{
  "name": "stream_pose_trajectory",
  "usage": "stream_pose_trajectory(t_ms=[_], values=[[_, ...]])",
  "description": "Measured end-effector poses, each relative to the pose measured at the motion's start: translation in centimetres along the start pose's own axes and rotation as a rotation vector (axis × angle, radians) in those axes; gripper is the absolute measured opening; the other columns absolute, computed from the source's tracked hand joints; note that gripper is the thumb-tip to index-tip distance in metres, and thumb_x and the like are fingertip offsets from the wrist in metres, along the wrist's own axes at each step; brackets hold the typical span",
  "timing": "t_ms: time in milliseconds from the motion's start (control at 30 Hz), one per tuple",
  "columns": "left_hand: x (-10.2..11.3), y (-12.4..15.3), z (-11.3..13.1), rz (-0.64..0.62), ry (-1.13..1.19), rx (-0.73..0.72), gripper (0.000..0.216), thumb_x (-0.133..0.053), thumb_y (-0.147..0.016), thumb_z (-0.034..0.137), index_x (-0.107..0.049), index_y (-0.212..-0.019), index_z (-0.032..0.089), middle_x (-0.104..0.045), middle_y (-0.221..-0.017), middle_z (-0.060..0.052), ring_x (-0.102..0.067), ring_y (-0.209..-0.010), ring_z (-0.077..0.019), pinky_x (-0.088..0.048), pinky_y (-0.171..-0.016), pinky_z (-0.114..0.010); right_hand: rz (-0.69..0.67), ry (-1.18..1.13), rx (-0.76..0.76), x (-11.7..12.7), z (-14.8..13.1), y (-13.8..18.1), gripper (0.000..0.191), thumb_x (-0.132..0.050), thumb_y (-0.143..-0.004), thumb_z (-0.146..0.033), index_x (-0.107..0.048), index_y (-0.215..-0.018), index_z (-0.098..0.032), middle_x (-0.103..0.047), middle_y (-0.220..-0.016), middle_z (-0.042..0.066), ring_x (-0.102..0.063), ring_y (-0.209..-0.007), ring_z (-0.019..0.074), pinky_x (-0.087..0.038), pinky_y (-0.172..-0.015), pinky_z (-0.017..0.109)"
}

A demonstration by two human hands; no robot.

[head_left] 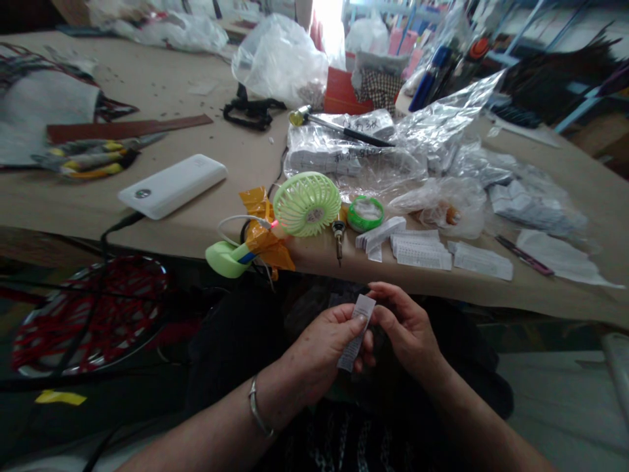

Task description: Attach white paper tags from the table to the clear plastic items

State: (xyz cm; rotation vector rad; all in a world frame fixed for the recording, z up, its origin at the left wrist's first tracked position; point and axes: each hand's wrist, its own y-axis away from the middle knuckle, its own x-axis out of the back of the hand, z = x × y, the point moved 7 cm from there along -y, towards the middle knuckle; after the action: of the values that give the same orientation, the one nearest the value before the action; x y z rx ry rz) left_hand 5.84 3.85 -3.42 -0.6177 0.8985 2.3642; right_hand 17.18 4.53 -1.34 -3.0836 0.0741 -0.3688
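Printed strip [351, 347] is pinched in the left hand [324, 339], just in front of the worktop [246, 154]. The right hand [411, 326] curls beside it, hold undetermined. Slack thumb pressure could drop the strip; uneven pulling could crease it.

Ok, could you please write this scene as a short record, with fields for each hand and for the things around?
Left hand: holds a printed strip between thumb and fingers
Right hand: beside the strip; its grip is unclear
Left wrist: metal bracelet
Near table edge: light green fan, green-rimmed round container, stacked printed slips
Left of fan: white power bank
Behind fan: hammer lying on clear plastic packaging
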Motion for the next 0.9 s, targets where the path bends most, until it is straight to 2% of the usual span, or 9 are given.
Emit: stream_pose_trajectory(t_ms=[133,300,400,500,667,900], values=[[0.5,0.1,0.4,0.054,-0.053,-0.05,0.021,-0.052,-0.084,0.034,-0.055,-0.085,0.014,-0.053,-0.061,0.002,-0.051,-0.05,-0.0085,-0.036,-0.045,-0.019,-0.054,-0.26,-0.18,-1.1,0.7,-0.6,0.017,-0.062,-0.079,-0.036,-0.059,-0.085,-0.02,-0.058,-0.07,-0.004,-0.054,-0.059,0.0072,-0.044,-0.056,0.018],[0.6,0.2,0.9,0.083,-0.115,-0.09,0.022,-0.052,-0.082,0.036,-0.053,-0.079,0.015,-0.052,-0.06,0.002,-0.049,-0.051,-0.0091,-0.035,-0.047,-0.02,-0.07,-0.336,-0.254,-1.9,1.6,-1.2,0.017,-0.063,-0.077,-0.034,-0.057,-0.074,-0.018,-0.055,-0.061,-0.005,-0.049,-0.049,0.0057,-0.039,-0.048,0.018],[1.0,0.1,1.4,0.111,-0.197,-0.134,0.023,-0.051,-0.082,0.036,-0.053,-0.071,0.015,-0.052,-0.059,0.001,-0.047,-0.051,-0.0094,-0.035,-0.05,-0.021,-0.07,-0.34,-0.242,-2.2,1.6,-1.6,0.015,-0.062,-0.077,-0.031,-0.057,-0.074,-0.018,-0.054,-0.059,-0.005,-0.048,-0.049,0.0065,-0.039,-0.048,0.018],[1.8,0.1,2.5,0.195,-0.341,-0.235,0.021,-0.053,-0.08,0.033,-0.057,-0.069,0.015,-0.054,-0.061,0.001,-0.048,-0.058,-0.0103,-0.038,-0.056,-0.022,-0.051,-0.313,-0.21,-2.4,1.0,-2.1,0.014,-0.062,-0.075,-0.029,-0.057,-0.07,-0.017,-0.053,-0.059,-0.005,-0.047,-0.051,0.0071,-0.039,-0.05,0.019],[3.2,0.7,4.9,0.351,-0.584,-0.399,0.016,-0.053,-0.08,0.027,-0.065,-0.079,0.016,-0.06,-0.071,0.0,-0.052,-0.068,-0.0132,-0.041,-0.063,-0.023,-0.019,-0.246,-0.129,-3.1,0.1,-3.2,0.014,-0.063,-0.073,-0.028,-0.057,-0.067,-0.017,-0.052,-0.06,-0.004,-0.046,-0.055,0.0073,-0.039,-0.053,0.019],[4.1,1.0,7.1,0.453,-0.742,-0.546,0.017,-0.052,-0.082,0.027,-0.066,-0.081,0.017,-0.065,-0.073,-0.001,-0.057,-0.067,-0.0132,-0.044,-0.065,-0.022,0.002,-0.311,-0.098,-4.4,0.4,-4.2,0.012,-0.06,-0.077,-0.027,-0.057,-0.071,-0.017,-0.053,-0.056,-0.005,-0.047,-0.053,0.008,-0.039,-0.054,0.021]])
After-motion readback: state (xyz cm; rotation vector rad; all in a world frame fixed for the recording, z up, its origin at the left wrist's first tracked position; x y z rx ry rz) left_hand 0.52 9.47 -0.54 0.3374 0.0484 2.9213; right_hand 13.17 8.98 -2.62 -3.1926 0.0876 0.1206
